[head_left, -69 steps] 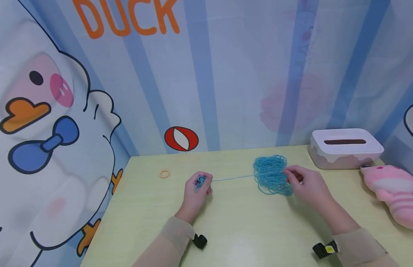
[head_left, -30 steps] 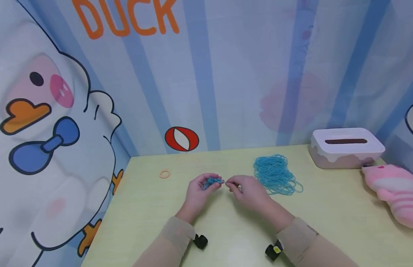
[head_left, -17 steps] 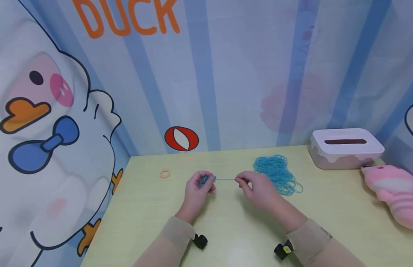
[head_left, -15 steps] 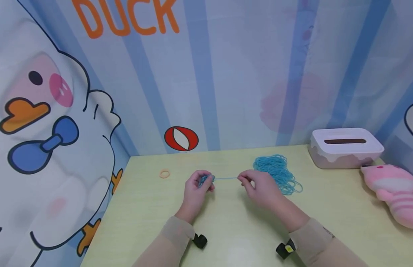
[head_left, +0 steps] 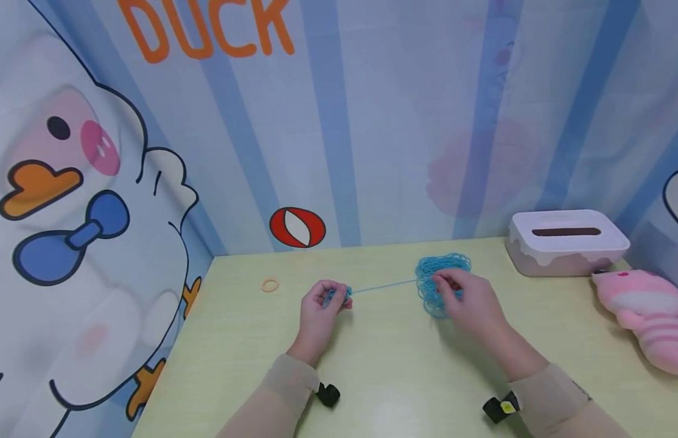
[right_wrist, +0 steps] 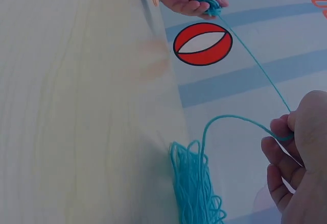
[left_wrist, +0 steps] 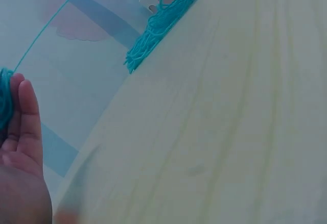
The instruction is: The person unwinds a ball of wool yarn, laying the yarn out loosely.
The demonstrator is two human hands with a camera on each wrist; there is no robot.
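My left hand (head_left: 319, 310) grips a small wound bundle of blue yarn (right_wrist: 209, 4), its thumb lying against the strands. From this bundle a single taut strand (head_left: 384, 286) runs to my right hand (head_left: 473, 301), which pinches it between thumb and fingertips. Past those fingers the strand loops slackly down, as the right wrist view shows, into a loose pile of blue yarn (head_left: 431, 292) on the table. In the head view my right hand hovers in front of that pile and covers part of it.
A peach-coloured ring (head_left: 270, 285) lies on the table (head_left: 372, 377) left of my left hand. At the back right stands a white and pink tissue box (head_left: 568, 243), with a pink plush toy (head_left: 643, 319) in front of it. A printed curtain (head_left: 394, 121) hangs behind.
Over the last second my right hand has moved right, away from the left, drawing out a longer strand. Earlier it came in from the pile. The left hand stays nearly in place.
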